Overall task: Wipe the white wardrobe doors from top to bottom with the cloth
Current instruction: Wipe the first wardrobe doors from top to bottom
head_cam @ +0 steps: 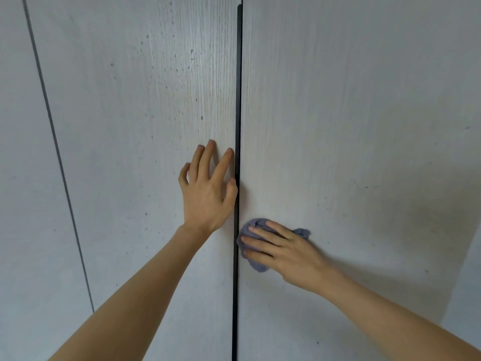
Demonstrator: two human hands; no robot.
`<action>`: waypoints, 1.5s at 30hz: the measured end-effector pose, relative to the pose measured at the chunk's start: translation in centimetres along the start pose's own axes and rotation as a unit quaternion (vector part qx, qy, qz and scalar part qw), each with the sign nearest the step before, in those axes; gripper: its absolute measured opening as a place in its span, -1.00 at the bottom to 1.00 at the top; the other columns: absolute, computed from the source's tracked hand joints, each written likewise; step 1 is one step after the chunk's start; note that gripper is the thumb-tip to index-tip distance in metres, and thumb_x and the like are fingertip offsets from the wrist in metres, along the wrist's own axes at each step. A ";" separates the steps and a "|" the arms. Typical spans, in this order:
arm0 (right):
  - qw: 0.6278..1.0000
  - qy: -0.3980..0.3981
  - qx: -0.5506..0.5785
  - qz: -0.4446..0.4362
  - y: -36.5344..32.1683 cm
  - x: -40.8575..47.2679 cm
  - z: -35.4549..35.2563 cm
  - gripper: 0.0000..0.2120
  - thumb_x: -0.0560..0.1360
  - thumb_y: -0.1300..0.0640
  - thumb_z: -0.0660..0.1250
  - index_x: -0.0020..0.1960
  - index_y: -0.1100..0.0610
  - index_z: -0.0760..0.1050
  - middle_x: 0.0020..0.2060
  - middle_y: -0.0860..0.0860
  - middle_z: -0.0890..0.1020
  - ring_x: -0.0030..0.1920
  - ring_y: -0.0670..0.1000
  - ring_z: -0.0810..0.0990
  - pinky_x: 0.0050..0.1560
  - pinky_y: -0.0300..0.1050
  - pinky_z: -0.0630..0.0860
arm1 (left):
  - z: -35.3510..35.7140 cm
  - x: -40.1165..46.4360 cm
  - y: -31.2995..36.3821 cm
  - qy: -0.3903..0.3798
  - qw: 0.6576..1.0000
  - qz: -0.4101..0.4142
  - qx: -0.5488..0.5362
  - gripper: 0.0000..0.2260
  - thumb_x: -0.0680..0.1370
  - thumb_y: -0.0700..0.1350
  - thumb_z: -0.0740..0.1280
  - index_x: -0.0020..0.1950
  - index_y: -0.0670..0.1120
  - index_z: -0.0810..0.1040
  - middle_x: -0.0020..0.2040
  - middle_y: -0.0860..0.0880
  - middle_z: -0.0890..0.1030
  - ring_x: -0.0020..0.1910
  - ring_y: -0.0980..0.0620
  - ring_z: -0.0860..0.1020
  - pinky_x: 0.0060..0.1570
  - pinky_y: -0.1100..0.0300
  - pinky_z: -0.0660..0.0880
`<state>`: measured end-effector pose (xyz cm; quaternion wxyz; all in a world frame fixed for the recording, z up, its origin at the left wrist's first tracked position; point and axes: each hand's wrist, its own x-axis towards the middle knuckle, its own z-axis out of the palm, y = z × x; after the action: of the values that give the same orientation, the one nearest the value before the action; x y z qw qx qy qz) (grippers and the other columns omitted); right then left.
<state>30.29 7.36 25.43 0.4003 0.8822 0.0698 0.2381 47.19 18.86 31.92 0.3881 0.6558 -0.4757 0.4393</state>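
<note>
Right hand point(291, 252) flat, fingers straight, pressing bunched blue cloth point(253, 261) onto right wardrobe door point(364, 126). Cloth under grip, just beside dark gap point(238, 100). Left hand point(208, 188) spread, bracing left door point(143, 100). Cloth likely soft, light; palm centre to stop slipping.

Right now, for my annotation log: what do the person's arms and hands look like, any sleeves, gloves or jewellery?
Both forearms are bare, with no sleeves in view. The left hand and right hand wear no gloves, rings, watch or bracelets. No markings show.
</note>
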 end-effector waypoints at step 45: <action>0.889 0.221 0.006 0.401 8.6 -13.1 -1.4 -0.33 0.49 0.30 0.06 0.53 -0.08 -0.02 0.51 0.03 0.08 0.51 0.12 -0.04 0.48 0.17 -0.04 | 7.1 -1.9 14.5 0.027 0.991 0.128 0.018 -0.50 0.55 0.02 0.09 0.49 0.01 0.16 0.50 -0.17 0.10 0.48 -0.23 0.05 0.37 -0.31 -0.10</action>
<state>17.61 -1.58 27.80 0.2395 0.7622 -0.2012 0.5668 34.36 9.27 29.27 0.3290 0.5842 -0.5373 0.5116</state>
